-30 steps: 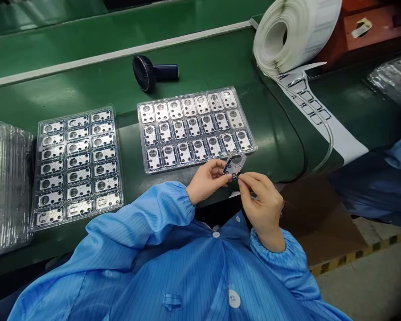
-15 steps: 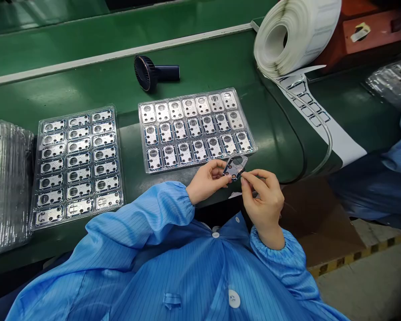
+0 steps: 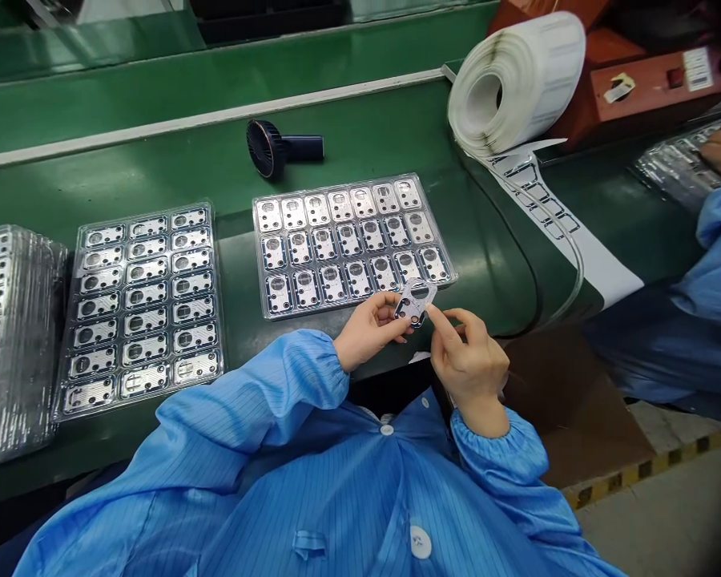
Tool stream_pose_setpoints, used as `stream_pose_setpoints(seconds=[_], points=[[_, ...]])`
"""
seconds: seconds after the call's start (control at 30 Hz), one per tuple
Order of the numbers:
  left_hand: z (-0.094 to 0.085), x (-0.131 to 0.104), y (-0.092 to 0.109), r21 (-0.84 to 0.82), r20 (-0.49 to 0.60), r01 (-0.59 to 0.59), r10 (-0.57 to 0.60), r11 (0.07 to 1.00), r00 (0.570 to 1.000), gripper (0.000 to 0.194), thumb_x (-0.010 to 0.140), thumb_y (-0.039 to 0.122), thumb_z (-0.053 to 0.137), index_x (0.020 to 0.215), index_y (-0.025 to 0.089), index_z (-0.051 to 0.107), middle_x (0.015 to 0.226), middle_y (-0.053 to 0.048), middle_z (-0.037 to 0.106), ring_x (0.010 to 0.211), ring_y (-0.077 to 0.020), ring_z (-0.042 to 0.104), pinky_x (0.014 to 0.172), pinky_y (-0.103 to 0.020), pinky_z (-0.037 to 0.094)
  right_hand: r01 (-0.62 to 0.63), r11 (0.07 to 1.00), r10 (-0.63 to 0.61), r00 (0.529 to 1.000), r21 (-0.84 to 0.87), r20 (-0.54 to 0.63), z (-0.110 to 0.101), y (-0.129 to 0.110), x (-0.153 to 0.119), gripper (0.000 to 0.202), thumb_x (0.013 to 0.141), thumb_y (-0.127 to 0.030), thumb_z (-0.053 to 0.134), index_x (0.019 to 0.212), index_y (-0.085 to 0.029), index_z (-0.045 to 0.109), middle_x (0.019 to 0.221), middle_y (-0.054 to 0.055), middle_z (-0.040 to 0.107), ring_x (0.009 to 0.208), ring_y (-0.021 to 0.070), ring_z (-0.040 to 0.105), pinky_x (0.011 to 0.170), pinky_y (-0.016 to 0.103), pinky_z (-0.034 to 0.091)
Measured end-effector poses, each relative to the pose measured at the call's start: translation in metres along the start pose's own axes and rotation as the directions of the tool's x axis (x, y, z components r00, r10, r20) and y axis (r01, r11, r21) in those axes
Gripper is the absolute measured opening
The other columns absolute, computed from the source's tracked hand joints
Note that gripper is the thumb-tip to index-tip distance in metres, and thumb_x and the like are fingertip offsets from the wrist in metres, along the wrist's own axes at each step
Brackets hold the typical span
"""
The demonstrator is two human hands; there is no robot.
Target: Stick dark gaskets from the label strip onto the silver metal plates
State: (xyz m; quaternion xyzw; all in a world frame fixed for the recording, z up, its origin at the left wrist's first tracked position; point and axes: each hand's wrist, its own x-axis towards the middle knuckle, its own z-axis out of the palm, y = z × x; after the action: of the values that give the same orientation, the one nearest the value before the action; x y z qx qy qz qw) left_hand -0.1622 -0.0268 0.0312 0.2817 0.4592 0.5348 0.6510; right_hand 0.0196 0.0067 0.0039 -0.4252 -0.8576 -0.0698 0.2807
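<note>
Between the fingers of my left hand (image 3: 371,327) is a small metal plate (image 3: 414,303) with a large round opening and smaller dark holes, held tilted just past the table's front edge. The thumb and index finger of my right hand (image 3: 469,353) pinch the plate's right edge. Behind my hands a clear tray (image 3: 449,271) carries rows of similar silver plates, some with dark blue borders. Another filled tray (image 3: 217,320) lies to the left on the green table.
Stacked trays (image 3: 30,344) stand at the far left. A small dark fan (image 3: 267,150) lies behind the middle tray. At the right are a label roll (image 3: 517,84), its hanging strip (image 3: 604,268), a cable, a red machine (image 3: 654,88) and another person's hand and blue sleeve.
The plate has turned slightly, and my right index finger has moved up along its edge. The whole view has shifted a little, and another person's hand now shows at the right.
</note>
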Motion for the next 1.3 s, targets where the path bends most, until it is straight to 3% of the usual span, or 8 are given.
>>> stream_pose_setpoints(seconds=[0.23, 0.33, 0.43, 0.53, 0.67, 0.8, 0.97, 1.3], points=[[0.002, -0.001, -0.003, 0.026, -0.031, -0.023, 0.024, 0.999, 0.999, 0.037, 0.071, 0.024, 0.078, 0.096, 0.016, 0.052, 0.077, 0.001, 0.063, 0.072, -0.0111, 0.064, 0.061, -0.020, 0.052, -0.073, 0.997, 0.072, 0.991, 0.000, -0.113, -0.001, -0.008, 0.007, 0.038, 0.089, -0.017, 0.056, 0.126, -0.024, 0.064, 0.102, 0.010, 0.069, 0.072, 0.0184, 0.066, 0.058, 0.027, 0.048], [0.003, -0.002, -0.003, 0.038, -0.028, -0.021, 0.022, 0.999, 0.999, 0.036, 0.072, 0.022, 0.076, 0.098, 0.016, 0.052, 0.078, 0.000, 0.064, 0.073, -0.0115, 0.065, 0.061, -0.019, 0.052, -0.111, 0.980, 0.138, 0.978, 0.165, -0.159, -0.005, -0.009, 0.016, 0.034, 0.092, -0.020, 0.055, 0.125, -0.021, 0.062, 0.103, 0.012, 0.067, 0.076, 0.0204, 0.067, 0.065, 0.031, 0.053], [0.004, -0.003, -0.003, 0.036, -0.022, -0.020, 0.021, 0.999, 1.000, 0.034, 0.073, 0.020, 0.075, 0.099, 0.016, 0.052, 0.081, 0.000, 0.064, 0.076, -0.0129, 0.067, 0.060, -0.019, 0.052, -0.178, 0.900, 0.245, 0.962, 0.397, -0.125, -0.011, -0.009, 0.026, 0.030, 0.096, -0.024, 0.049, 0.123, -0.021, 0.062, 0.105, 0.012, 0.065, 0.080, 0.0212, 0.065, 0.072, 0.037, 0.056], [0.005, -0.003, -0.003, 0.035, -0.014, -0.009, 0.010, 0.999, 1.000, 0.035, 0.074, 0.020, 0.075, 0.100, 0.017, 0.053, 0.085, -0.002, 0.065, 0.078, -0.0147, 0.069, 0.060, -0.020, 0.052, -0.196, 0.837, 0.272, 0.959, 0.511, -0.078, -0.016, -0.010, 0.036, 0.029, 0.098, -0.028, 0.048, 0.121, -0.019, 0.063, 0.110, 0.013, 0.063, 0.088, 0.0220, 0.064, 0.074, 0.038, 0.056], [0.005, -0.003, -0.003, 0.023, -0.009, -0.007, 0.007, 1.000, 1.000, 0.031, 0.076, 0.016, 0.072, 0.100, 0.016, 0.053, 0.086, -0.002, 0.064, 0.076, -0.0139, 0.069, 0.058, -0.019, 0.052, -0.156, 0.832, 0.207, 0.978, 0.532, -0.037, -0.018, -0.012, 0.046, 0.024, 0.096, -0.032, 0.054, 0.109, -0.018, 0.069, 0.110, 0.013, 0.062, 0.102, 0.0253, 0.062, 0.084, 0.041, 0.055], [0.004, -0.002, -0.004, 0.015, -0.003, -0.012, 0.012, 1.000, 1.000, 0.029, 0.077, 0.014, 0.070, 0.100, 0.015, 0.053, 0.085, -0.001, 0.064, 0.073, -0.0129, 0.069, 0.058, -0.018, 0.052, -0.173, 0.817, 0.227, 0.973, 0.550, -0.031, -0.017, -0.016, 0.049, 0.021, 0.094, -0.033, 0.058, 0.104, -0.020, 0.071, 0.107, 0.010, 0.064, 0.099, 0.0248, 0.064, 0.084, 0.042, 0.057], [0.003, -0.001, -0.006, 0.007, 0.001, -0.037, 0.037, 0.999, 0.999, 0.031, 0.077, 0.020, 0.072, 0.101, 0.015, 0.053, 0.084, -0.001, 0.064, 0.074, -0.0133, 0.069, 0.059, -0.019, 0.052, -0.204, 0.801, 0.292, 0.954, 0.562, -0.070, -0.016, -0.016, 0.045, 0.019, 0.093, -0.030, 0.060, 0.104, -0.020, 0.071, 0.105, 0.010, 0.065, 0.093, 0.0237, 0.064, 0.074, 0.038, 0.058], [0.001, 0.001, -0.011, -0.011, 0.003, -0.080, 0.081, 0.997, 0.997, 0.043, 0.071, 0.033, 0.079, 0.100, 0.016, 0.052, 0.085, -0.002, 0.064, 0.074, -0.0138, 0.069, 0.057, -0.019, 0.052, -0.206, 0.747, 0.287, 0.958, 0.632, -0.027, -0.013, -0.016, 0.035, 0.011, 0.089, -0.025, 0.065, 0.097, -0.020, 0.070, 0.106, 0.009, 0.064, 0.101, 0.0240, 0.062, 0.086, 0.042, 0.054]])
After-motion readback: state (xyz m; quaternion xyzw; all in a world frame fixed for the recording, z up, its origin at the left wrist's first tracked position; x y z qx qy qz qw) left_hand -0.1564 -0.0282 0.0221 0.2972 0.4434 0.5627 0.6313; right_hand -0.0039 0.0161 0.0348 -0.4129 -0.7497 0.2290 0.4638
